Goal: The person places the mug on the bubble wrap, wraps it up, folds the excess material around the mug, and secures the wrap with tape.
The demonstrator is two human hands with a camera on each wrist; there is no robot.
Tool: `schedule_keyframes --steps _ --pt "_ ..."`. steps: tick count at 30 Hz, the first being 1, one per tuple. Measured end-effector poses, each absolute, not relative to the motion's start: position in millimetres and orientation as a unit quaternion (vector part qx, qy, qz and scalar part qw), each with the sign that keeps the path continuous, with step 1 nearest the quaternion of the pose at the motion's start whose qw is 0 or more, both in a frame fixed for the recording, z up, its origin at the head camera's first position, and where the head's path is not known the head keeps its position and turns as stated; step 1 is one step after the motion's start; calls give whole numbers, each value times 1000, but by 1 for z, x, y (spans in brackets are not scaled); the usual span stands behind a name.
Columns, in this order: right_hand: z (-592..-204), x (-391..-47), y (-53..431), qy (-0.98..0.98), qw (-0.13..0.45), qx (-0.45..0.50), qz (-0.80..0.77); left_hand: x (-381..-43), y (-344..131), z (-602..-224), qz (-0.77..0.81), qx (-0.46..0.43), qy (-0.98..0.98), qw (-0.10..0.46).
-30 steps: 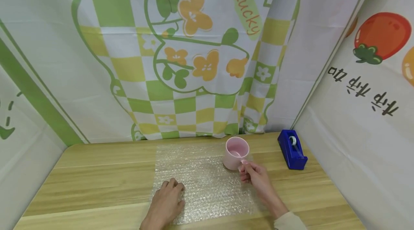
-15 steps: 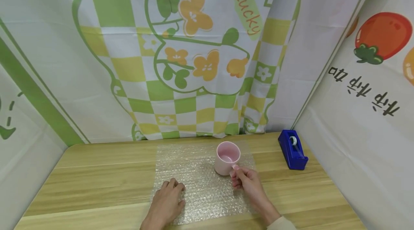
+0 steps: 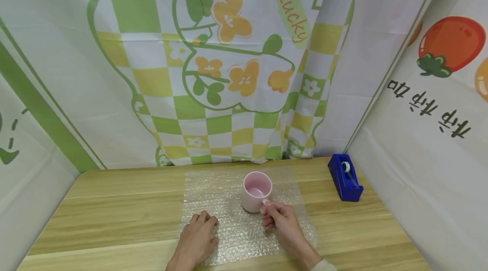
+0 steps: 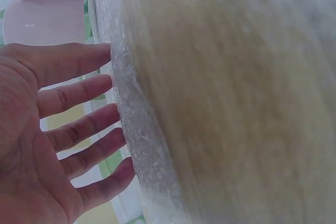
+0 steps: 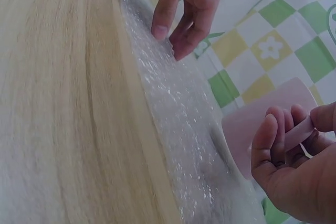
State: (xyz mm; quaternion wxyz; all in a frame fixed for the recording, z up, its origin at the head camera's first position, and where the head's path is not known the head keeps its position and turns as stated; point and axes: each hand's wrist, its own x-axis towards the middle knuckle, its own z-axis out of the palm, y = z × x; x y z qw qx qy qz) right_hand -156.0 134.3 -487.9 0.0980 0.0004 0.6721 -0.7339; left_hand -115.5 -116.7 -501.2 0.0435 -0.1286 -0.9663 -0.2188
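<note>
A pink mug (image 3: 256, 192) is over the middle of a sheet of clear bubble wrap (image 3: 236, 241), its mouth facing up. My right hand (image 3: 280, 222) grips the mug's handle with curled fingers and thumb, as the right wrist view also shows on the handle (image 5: 299, 134). Whether the mug's base touches the wrap or hangs just above it I cannot tell. On the left part of the wrap rests my left hand (image 3: 196, 237), palm down. Its spread fingers (image 4: 86, 121) touch the wrap with their tips in the left wrist view and hold nothing.
A blue tape dispenser (image 3: 346, 178) with a roll of clear tape stands at the right on the wooden table (image 3: 114, 211). Behind the table hangs a green and yellow checked curtain (image 3: 228, 135). Printed white cloth (image 3: 419, 169) closes off the right side.
My right hand has carried the mug left and a little nearer, from the wrap's right edge toward its middle. The left hand has stayed in place.
</note>
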Motion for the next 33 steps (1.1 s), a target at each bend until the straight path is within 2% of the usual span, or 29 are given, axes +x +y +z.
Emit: schedule_keyframes --steps 20,33 --pt "-489 -150 109 669 117 -41 -733 -115 -116 -501 -206 -130 -968 65" --pt "-495 -144 104 652 134 -31 -745 -114 -116 -503 -215 -129 -966 65"
